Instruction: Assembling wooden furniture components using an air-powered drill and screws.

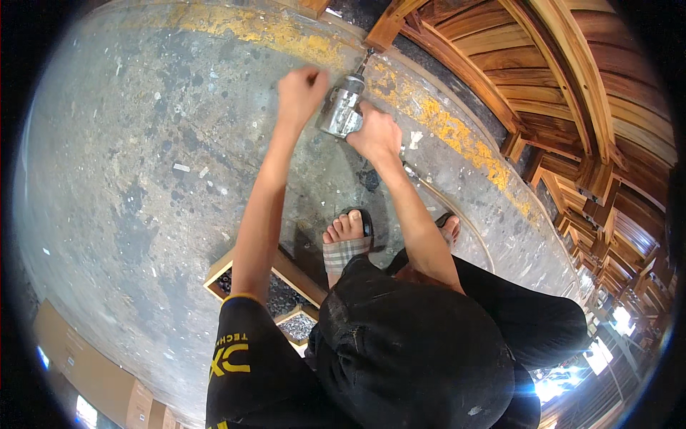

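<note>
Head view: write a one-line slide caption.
The right hand grips a silver power tool, its bit at a wooden piece; the left hand curls nearby.

Yellow letters (239, 368), large and small, are printed on the black sleeve (264, 342) at seven o'clock. Cartons (96, 365) at eight o'clock are marked too finely for anything to be read.

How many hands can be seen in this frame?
2. The left hand is curled, apart from and left of the silver power tool; the right hand grips that tool. No others show.
</note>
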Motion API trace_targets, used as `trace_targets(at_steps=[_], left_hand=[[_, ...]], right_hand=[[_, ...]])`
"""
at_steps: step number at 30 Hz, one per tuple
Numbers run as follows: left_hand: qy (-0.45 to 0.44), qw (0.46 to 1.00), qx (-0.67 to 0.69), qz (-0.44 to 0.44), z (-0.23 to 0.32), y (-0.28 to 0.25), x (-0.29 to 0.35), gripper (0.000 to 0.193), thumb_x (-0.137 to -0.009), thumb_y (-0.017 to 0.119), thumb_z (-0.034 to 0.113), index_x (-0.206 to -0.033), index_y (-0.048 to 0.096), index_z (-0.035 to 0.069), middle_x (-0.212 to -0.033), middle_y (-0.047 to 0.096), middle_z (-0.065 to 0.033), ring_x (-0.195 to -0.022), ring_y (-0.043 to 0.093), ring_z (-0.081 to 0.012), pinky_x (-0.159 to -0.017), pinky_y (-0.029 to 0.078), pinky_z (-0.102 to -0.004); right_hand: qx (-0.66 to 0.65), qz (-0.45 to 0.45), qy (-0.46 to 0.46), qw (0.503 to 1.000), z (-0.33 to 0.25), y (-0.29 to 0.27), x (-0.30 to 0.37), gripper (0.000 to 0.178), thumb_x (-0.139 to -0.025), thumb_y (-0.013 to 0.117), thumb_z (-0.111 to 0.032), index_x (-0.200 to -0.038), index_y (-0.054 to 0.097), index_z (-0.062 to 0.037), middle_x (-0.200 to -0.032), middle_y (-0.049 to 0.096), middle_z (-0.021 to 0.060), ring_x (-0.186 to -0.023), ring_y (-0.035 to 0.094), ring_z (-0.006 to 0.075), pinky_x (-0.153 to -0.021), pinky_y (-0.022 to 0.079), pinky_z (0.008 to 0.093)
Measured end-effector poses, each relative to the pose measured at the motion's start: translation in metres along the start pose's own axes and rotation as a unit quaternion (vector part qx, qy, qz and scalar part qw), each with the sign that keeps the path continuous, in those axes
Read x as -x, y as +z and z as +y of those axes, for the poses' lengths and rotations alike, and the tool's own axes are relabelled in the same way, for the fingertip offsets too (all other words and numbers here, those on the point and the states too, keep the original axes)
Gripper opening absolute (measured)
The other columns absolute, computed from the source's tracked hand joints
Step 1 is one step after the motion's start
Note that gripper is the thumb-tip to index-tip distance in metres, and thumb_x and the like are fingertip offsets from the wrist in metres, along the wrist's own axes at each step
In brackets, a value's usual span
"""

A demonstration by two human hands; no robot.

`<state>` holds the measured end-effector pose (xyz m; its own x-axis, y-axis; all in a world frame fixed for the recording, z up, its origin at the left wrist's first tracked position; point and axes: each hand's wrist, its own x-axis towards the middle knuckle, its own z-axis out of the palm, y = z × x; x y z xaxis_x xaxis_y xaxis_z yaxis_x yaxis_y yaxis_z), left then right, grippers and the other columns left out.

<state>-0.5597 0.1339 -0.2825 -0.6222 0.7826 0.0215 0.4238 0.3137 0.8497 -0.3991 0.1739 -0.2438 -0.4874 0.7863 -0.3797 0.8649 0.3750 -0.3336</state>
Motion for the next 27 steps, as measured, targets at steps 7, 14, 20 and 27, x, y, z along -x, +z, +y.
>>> trace_targets(at_steps=[7, 14, 20, 27], left_hand=[[0.082, 0.993, -0.062, -0.062, -0.028, -0.034, 0.083, 0.020, -0.074, 0.072, 0.014, -0.075, 0.061, -0.002, -0.069, 0.060, -0.0164, -0.061, 0.060, -0.0299, -0.056, 0.046, -0.0386], [0.027, 0.992, -0.116, -0.030, -0.012, -0.019, 0.095, 0.039, -0.066, 0.081, 0.031, -0.069, 0.055, 0.001, -0.067, 0.056, -0.0129, -0.059, 0.055, -0.0326, -0.054, 0.043, -0.0398], [0.038, 0.994, -0.089, 0.050, -0.020, -0.011, 0.102, 0.037, -0.070, 0.078, 0.027, -0.066, 0.051, 0.002, -0.063, 0.052, -0.0118, -0.055, 0.051, -0.0320, -0.051, 0.040, -0.0407], [0.060, 0.988, -0.107, 0.090, -0.024, -0.006, 0.104, 0.036, -0.070, 0.078, 0.027, -0.066, 0.051, 0.004, -0.065, 0.054, -0.0103, -0.055, 0.053, -0.0326, -0.049, 0.040, -0.0410]], right_hand=[[-0.007, -0.020, 0.016, 1.000, -0.009, -0.005, 0.003, 0.035, -0.066, 0.066, -0.016, -0.099, 0.061, -0.0076, -0.093, 0.067, 0.0199, -0.090, 0.065, 0.0357, -0.078, 0.052, 0.0440], [0.005, 0.003, 0.019, 1.000, -0.013, 0.002, 0.003, 0.033, -0.066, 0.066, -0.017, -0.098, 0.063, -0.0080, -0.091, 0.067, 0.0201, -0.089, 0.065, 0.0364, -0.078, 0.051, 0.0444], [-0.010, 0.005, 0.040, 0.999, -0.019, 0.006, 0.001, 0.034, -0.065, 0.068, -0.017, -0.097, 0.063, -0.0076, -0.091, 0.067, 0.0199, -0.089, 0.065, 0.0358, -0.078, 0.051, 0.0443], [-0.022, -0.002, 0.041, 0.999, -0.022, 0.005, 0.001, 0.035, -0.065, 0.068, -0.017, -0.098, 0.063, -0.0060, -0.091, 0.068, 0.0192, -0.090, 0.065, 0.0355, -0.078, 0.052, 0.0435]])
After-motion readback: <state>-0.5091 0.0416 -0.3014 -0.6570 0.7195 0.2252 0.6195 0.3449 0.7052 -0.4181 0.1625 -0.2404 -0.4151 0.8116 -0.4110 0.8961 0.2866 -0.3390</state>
